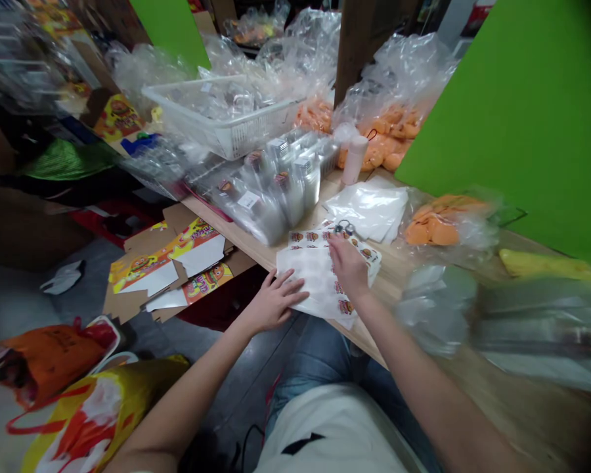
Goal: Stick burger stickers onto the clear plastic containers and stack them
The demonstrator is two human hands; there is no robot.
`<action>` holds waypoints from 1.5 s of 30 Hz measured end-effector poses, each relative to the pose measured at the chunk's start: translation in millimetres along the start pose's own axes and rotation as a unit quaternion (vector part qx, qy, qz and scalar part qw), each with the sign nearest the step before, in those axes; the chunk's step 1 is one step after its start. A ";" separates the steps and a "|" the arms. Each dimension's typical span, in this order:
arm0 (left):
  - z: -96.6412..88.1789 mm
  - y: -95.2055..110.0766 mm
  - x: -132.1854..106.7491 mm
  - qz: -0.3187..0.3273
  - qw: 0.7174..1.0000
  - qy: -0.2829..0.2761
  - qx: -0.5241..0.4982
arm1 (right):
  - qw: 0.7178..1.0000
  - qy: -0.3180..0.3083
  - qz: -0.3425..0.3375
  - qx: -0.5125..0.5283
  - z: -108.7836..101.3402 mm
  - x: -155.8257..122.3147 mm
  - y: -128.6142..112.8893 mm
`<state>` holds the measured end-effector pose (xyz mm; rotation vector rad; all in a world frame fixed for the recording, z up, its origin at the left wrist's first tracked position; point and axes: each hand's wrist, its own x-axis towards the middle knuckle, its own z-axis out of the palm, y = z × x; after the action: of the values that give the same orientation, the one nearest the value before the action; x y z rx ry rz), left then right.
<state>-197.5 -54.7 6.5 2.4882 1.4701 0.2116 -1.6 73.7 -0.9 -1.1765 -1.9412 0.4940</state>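
Note:
A white sticker sheet printed with small burger pictures lies at the near edge of the wooden table. My left hand rests flat on the sheet's near left corner, fingers spread. My right hand lies on top of the sheet with its fingers curled down toward the stickers; what its fingertips pinch, if anything, is hidden. A small dark metal ring lies just beyond the right hand.
Packed clear boxes stand behind the sheet, with a white basket above. A stack of clear bags, bags of orange pieces, a pink bottle and green boards surround. Cardboard and shopping bags lie on the floor.

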 end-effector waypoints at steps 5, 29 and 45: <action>6.3 -3.3 -13.8 -0.041 0.994 0.082 -0.063 | 0.997 -0.072 -0.030 -0.026 6.9 -22.2 6.2; 63.0 129.7 11.5 -0.422 0.281 0.165 -0.846 | 0.990 -0.115 0.062 -0.047 -47.4 -150.6 -27.1; 54.6 123.1 23.9 -0.385 0.394 0.138 -0.823 | 0.961 -0.111 0.232 0.100 -54.0 -136.6 -22.5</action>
<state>-69.0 -98.1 -11.5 0.0700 1.0741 1.1415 63.0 -59.7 -11.7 -1.4957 -1.7371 1.0834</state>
